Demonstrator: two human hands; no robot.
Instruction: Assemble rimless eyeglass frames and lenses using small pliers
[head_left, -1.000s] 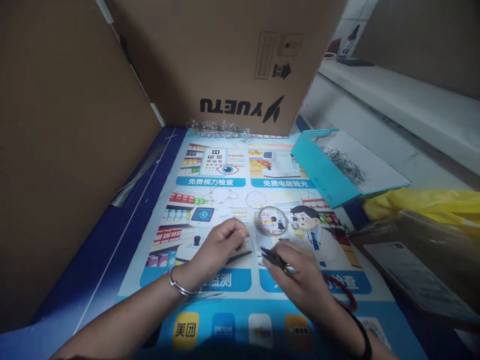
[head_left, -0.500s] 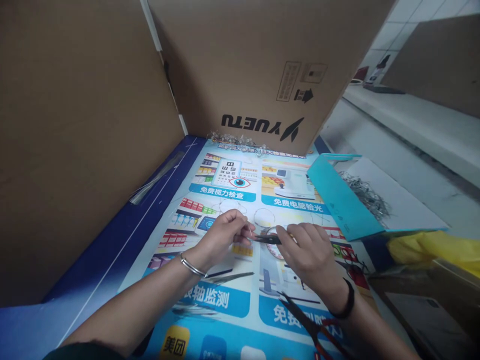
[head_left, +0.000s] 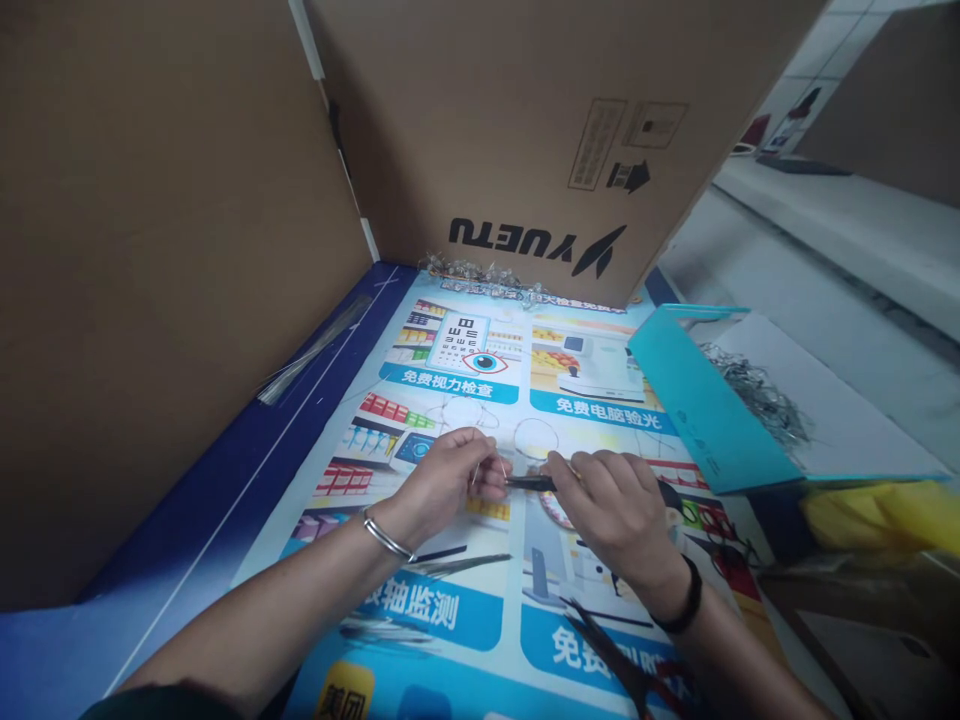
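Note:
Pinched between thumb and fingers of my left hand is a thin wire. My right hand is closed round a pair of dark pliers, whose narrow jaws point left and reach the wire at my left fingertips. Whether the jaws grip the wire is too small to tell. Below my right hand lie scissors with dark blades and red handles. Cut lengths of thin wire rest under my left wrist, and more wire lengths lie nearer to me.
A printed blue sheet covers the table. Cardboard panels stand at the back and left. A turquoise box at right holds a tangle of wire pieces. Small clear-and-wire pieces line the back, with a wire bundle at left.
The camera view has shifted slightly, and the box and cardboard sit further right. Both hands stay close together, with the pliers now lying flatter at my left fingertips.

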